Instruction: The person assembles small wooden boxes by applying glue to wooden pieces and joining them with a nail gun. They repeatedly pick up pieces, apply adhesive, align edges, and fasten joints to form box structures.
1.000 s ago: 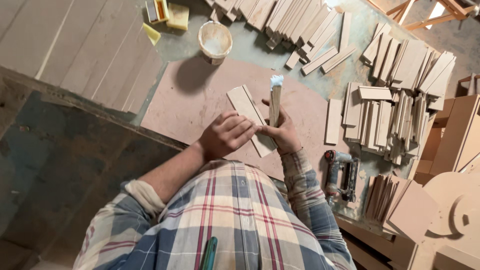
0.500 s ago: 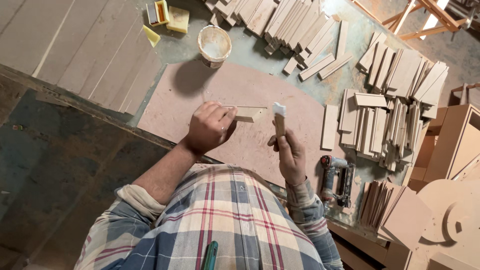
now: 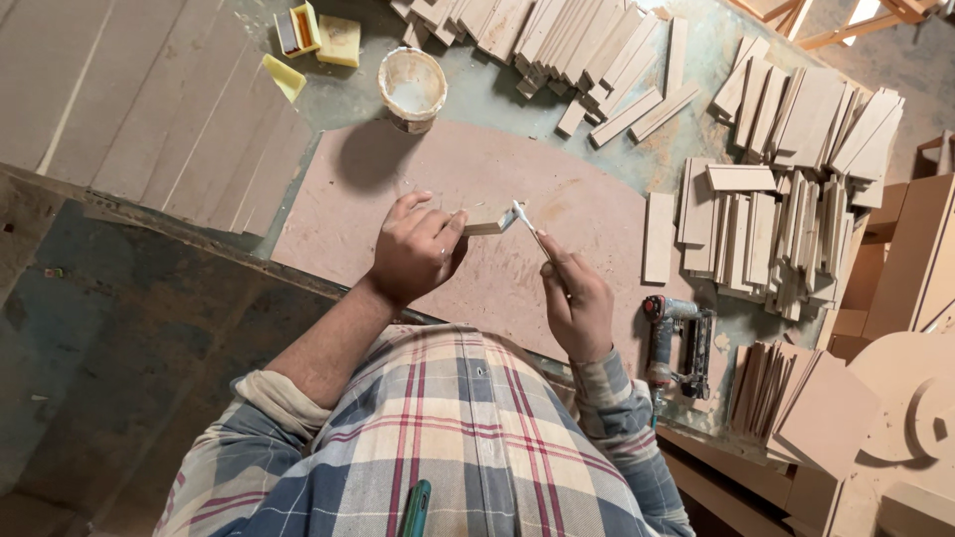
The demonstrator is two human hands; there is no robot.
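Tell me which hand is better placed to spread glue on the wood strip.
Right. The right hand holds the white-tipped stick with its tip at the end of the strip. The left hand is occupied gripping that strip.

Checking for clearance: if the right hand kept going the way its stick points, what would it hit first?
The right hand aims its white-tipped stick up-left; it would first meet the wooden strip in the left hand, apparently almost touching.

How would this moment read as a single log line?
left hand: holds wood strip | right hand: holds glue-tipped stick at strip end | glue tub: behind
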